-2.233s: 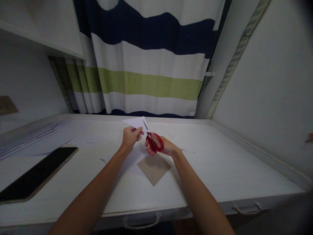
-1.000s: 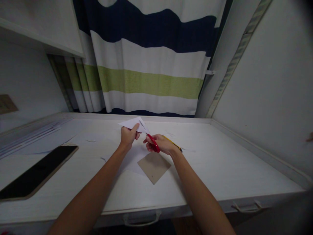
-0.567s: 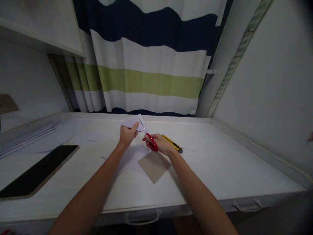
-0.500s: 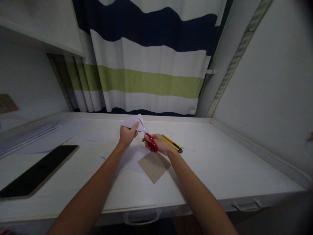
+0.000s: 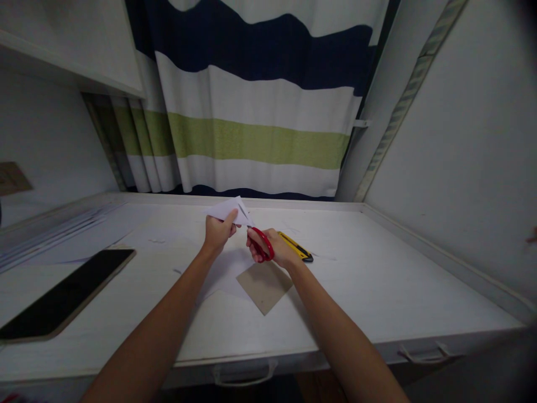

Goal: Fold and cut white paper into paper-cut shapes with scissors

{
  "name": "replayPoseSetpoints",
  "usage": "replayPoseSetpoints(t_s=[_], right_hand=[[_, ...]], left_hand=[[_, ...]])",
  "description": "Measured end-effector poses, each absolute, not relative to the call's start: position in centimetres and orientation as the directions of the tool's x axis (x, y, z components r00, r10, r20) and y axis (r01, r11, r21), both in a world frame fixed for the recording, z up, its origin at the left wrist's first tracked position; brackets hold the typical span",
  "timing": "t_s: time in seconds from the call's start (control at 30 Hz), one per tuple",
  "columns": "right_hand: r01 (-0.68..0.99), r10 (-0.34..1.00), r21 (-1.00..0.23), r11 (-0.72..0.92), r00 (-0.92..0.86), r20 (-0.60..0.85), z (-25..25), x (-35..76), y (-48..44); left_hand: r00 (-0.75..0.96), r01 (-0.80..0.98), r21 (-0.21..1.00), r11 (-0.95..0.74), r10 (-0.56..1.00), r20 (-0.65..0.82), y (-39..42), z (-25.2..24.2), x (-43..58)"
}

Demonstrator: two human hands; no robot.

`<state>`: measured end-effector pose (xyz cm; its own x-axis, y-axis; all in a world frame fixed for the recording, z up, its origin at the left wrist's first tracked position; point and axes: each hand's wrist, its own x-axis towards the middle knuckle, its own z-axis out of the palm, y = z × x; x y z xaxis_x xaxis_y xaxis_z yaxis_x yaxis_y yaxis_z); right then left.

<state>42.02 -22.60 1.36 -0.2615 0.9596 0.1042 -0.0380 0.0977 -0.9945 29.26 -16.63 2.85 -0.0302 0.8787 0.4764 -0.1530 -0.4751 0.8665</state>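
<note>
My left hand [image 5: 218,230] pinches a folded piece of white paper [image 5: 224,209] above the desk, thumb on top. A narrow slit shows near the paper's right side. In my right hand [image 5: 272,246] are red-handled scissors [image 5: 263,244], fingers through the loops. Their blades point up and left and meet the paper's lower right edge; most of the blade length is hidden. Beneath my right hand lies a square of grey-brown cardboard [image 5: 265,288]. A yellow and black utility knife [image 5: 296,247] rests just right of my right hand.
A dark tablet-like slab [image 5: 69,294] lies at the left of the white desk [image 5: 386,280]. Behind it are stacked white sheets [image 5: 79,235]. Small paper scraps [image 5: 156,241] are scattered about. A striped curtain [image 5: 260,148] hangs behind the desk's back ledge.
The scissors' handles have spread apart and shifted slightly right with my right hand. My left hand and the paper have barely moved.
</note>
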Motion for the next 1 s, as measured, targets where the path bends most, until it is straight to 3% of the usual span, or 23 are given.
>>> replayPoseSetpoints(t_s=[0.67, 0.83, 1.0], right_hand=[[0.099, 0.98, -0.991, 0.085, -0.186, 0.065, 1.3, 42.2, -22.3], [0.158, 0.97, -0.984, 0.081, -0.242, 0.041, 1.2, 43.4, -21.8], [0.208, 0.987, -0.973, 0.098, -0.147, 0.068, 0.6, 44.2, -21.2]], left_hand=[[-0.033, -0.162, 0.885, -0.438, 0.898, 0.438, -16.4, 2.7, 29.3], [-0.108, -0.125, 0.897, -0.423, 0.905, 0.412, -15.5, 2.5, 28.8], [-0.179, -0.065, 0.914, -0.401, 0.905, 0.385, -14.5, 2.2, 27.8]])
